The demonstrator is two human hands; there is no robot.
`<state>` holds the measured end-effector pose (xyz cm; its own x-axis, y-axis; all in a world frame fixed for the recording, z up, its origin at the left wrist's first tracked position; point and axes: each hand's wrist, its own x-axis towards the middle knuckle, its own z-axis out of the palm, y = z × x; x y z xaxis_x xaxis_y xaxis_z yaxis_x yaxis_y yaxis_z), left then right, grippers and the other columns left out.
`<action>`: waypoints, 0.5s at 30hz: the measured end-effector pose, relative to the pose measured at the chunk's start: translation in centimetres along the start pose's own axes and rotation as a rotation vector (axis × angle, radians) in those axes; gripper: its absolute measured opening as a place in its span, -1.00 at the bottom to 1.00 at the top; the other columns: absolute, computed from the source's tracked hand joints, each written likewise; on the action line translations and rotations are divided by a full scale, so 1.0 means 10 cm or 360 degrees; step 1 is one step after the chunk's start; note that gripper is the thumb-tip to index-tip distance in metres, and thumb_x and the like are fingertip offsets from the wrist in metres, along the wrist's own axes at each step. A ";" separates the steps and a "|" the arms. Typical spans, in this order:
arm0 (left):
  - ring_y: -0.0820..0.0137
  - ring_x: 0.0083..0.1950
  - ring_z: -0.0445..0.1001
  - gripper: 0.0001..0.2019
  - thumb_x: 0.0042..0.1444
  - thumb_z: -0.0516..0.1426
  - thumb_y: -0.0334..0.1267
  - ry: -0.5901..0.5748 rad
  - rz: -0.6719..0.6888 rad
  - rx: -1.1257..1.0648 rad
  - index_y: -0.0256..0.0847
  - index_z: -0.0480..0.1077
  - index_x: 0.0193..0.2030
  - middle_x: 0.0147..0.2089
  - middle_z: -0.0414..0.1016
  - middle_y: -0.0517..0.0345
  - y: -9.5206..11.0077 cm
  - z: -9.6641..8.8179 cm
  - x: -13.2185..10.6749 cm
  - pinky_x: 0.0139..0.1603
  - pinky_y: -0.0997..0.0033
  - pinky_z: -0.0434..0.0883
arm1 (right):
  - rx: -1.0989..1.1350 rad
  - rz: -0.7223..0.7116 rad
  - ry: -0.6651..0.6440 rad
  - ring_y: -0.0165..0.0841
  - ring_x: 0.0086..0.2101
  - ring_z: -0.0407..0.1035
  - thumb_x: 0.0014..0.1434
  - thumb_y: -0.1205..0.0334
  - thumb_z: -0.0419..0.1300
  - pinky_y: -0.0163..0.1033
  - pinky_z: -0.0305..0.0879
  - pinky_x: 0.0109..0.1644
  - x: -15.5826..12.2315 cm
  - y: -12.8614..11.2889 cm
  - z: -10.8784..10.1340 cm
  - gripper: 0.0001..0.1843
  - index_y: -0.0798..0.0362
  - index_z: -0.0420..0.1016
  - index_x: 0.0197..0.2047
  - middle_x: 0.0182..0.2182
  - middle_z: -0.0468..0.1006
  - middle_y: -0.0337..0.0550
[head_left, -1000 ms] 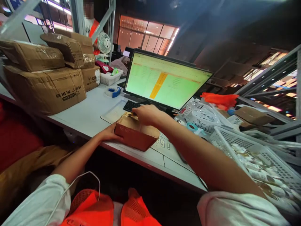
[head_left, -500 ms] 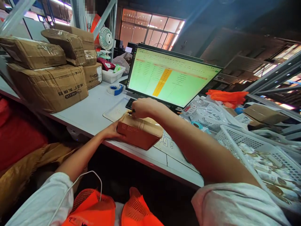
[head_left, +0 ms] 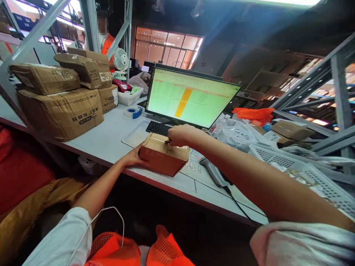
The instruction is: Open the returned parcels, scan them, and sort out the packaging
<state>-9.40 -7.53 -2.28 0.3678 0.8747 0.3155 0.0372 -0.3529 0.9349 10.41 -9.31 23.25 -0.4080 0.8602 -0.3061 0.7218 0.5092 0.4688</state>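
Observation:
A small cardboard box [head_left: 163, 161] rests at the front edge of the desk, its taped top facing up and back. My left hand [head_left: 135, 156] grips its left end, with the thumb along the near side. Over the top of the box, my right hand [head_left: 179, 136] is closed around a slim box cutter [head_left: 167, 141]. Only the cutter's dark tip end shows, at the middle of the taped top; the rest is hidden in my fist.
Behind the box stand a keyboard [head_left: 157, 128] and a monitor [head_left: 188, 98]. A barcode scanner [head_left: 215, 173] lies to the right, before white baskets [head_left: 266, 157]. Stacked cartons [head_left: 62, 111], blue tape [head_left: 133, 112] and a small fan [head_left: 121, 59] occupy the left. A person in an orange vest [head_left: 107, 44] is behind.
My right hand has moved rightward along the box top, from its left end to the middle, with the cutter. My left hand keeps its hold. The scanner has come into view.

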 end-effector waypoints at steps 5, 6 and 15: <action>-0.02 0.35 0.36 0.01 -0.26 0.54 -0.12 0.0013 0.0037 -0.0086 -0.28 0.29 0.36 0.27 0.46 -0.16 -0.04 0.02 0.01 0.47 0.00 0.20 | -0.0042 0.0130 -0.0050 -0.03 -0.07 0.57 0.26 0.22 0.23 -0.12 0.44 -0.10 -0.27 0.21 0.28 -0.71 0.14 0.67 -0.03 -0.11 0.66 0.19; -0.01 0.36 0.36 0.02 -0.26 0.54 -0.13 0.0021 0.0047 -0.0093 -0.27 0.28 0.37 0.30 0.44 -0.15 -0.04 0.03 0.01 0.47 -0.01 0.20 | -0.0035 0.0148 -0.0046 -0.02 -0.08 0.58 0.27 0.22 0.22 -0.11 0.45 -0.10 -0.32 0.24 0.34 -0.72 0.14 0.67 -0.05 -0.11 0.66 0.19; -0.02 0.39 0.32 0.19 -0.27 0.54 -0.17 -0.0001 0.0059 -0.0199 -0.17 0.08 0.50 0.37 0.37 -0.12 0.02 0.08 -0.02 0.46 -0.01 0.22 | -0.0008 0.0311 -0.0050 0.07 -0.03 0.57 0.29 0.33 0.16 -0.03 0.48 -0.07 -0.55 0.32 0.59 -0.72 0.16 0.67 -0.04 -0.11 0.65 0.24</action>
<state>-8.74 -8.02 -2.32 0.3673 0.8616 0.3502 -0.0928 -0.3407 0.9356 18.27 -12.65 21.50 -0.2426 0.9413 -0.2348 0.7826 0.3329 0.5261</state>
